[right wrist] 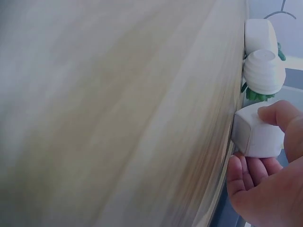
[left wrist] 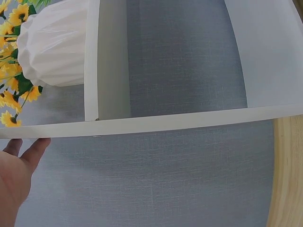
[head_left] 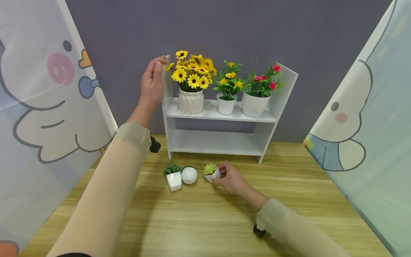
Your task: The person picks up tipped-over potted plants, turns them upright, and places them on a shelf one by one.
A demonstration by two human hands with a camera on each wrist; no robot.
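The left hand (head_left: pixel 152 82) reaches up, fingers flat on the left wall of the white wooden shelf (head_left: pixel 167 93). Three flower pots stand there. The right hand (head_left: pixel 232 178) grips one small white pot with a yellow-green plant (head_left: pixel 212 172), tilted on the tabletop (head_left: pixel 199 221); two more sit left.

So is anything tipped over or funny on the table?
Yes. The round white pot lies on its side, its plant hidden behind it. The right hand holds the yellow-green succulent pot tilted. The shelf plants stand upright.
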